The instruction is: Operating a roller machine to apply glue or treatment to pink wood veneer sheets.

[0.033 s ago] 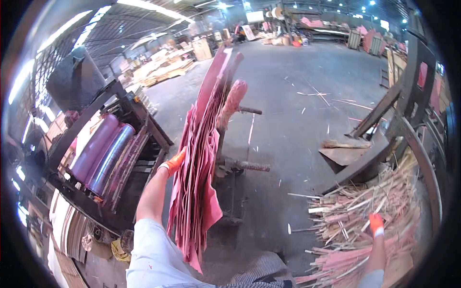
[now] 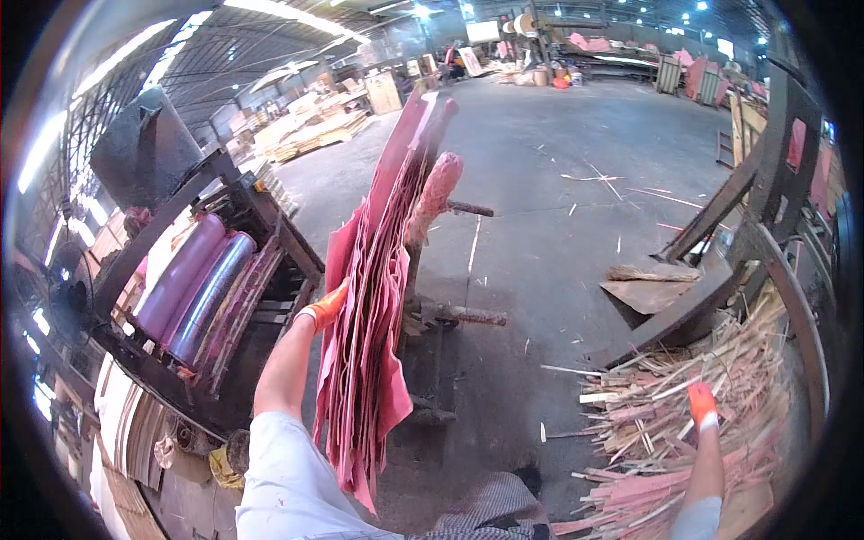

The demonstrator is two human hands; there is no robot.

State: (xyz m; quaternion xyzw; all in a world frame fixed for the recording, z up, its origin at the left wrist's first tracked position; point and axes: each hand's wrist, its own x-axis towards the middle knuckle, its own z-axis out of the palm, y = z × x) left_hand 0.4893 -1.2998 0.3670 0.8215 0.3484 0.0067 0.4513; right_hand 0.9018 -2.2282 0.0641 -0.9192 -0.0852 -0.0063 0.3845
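Note:
Several thin pink veneer sheets (image 2: 382,360) hang or stand on edge in a thick bundle over a rack in front of me. My left hand (image 2: 328,307), in an orange glove, is closed on the bundle's left edge; part of its fingers is hidden against the sheets. Off to the right, my right hand (image 2: 701,404), also orange-gloved, is above a heap of pink and pale wood strips (image 2: 648,414). Its fingers look close together, but they are too small and blurred to show whether anything is in them.
At the left stands a roller machine (image 2: 209,281) with purple and shiny rollers. Rack bars (image 2: 470,314) stick out just right of the bundle. A dark metal frame (image 2: 760,180) rises beyond the strip heap. Scattered slivers (image 2: 601,177) lie on the floor.
My right hand has shifted slightly up over the heap. My left hand stays at the veneer bundle.

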